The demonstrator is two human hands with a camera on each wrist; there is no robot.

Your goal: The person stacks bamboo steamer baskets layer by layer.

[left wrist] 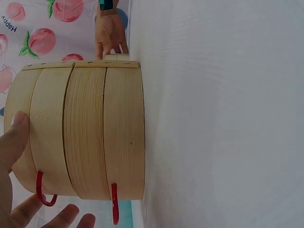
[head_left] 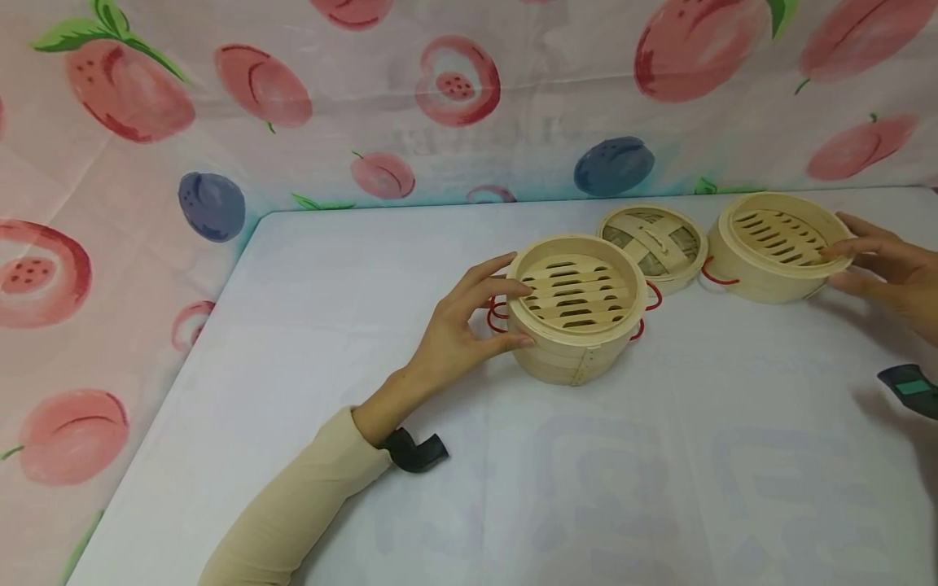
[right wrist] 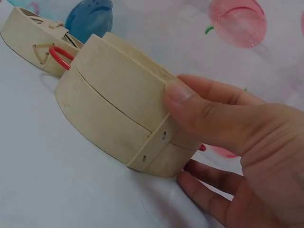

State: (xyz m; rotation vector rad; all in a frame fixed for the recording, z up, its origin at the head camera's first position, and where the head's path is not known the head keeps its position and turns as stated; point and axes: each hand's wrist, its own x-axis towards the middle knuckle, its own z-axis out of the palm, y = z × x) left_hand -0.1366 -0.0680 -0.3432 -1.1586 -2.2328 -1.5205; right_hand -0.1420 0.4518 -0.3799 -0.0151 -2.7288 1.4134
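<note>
In the head view, my left hand (head_left: 469, 317) grips the left side of two stacked bamboo steamer baskets (head_left: 564, 362), its thumb on the near wall and a finger over the rim. Red loops stick out from both sides of the stack, and the top tier shows a slatted floor. My right hand (head_left: 890, 264) pinches the rim of a single bamboo steamer basket (head_left: 765, 281) at the right; in the right wrist view that basket (right wrist: 114, 95) is tilted. A round bamboo lid (head_left: 652, 240) with a woven top and a small handle lies between the baskets.
A white-covered table (head_left: 366, 260) lies beneath everything. Behind it and along the left hangs a fruit-print cloth (head_left: 528, 73). Black straps (head_left: 416, 452) show at both wrists.
</note>
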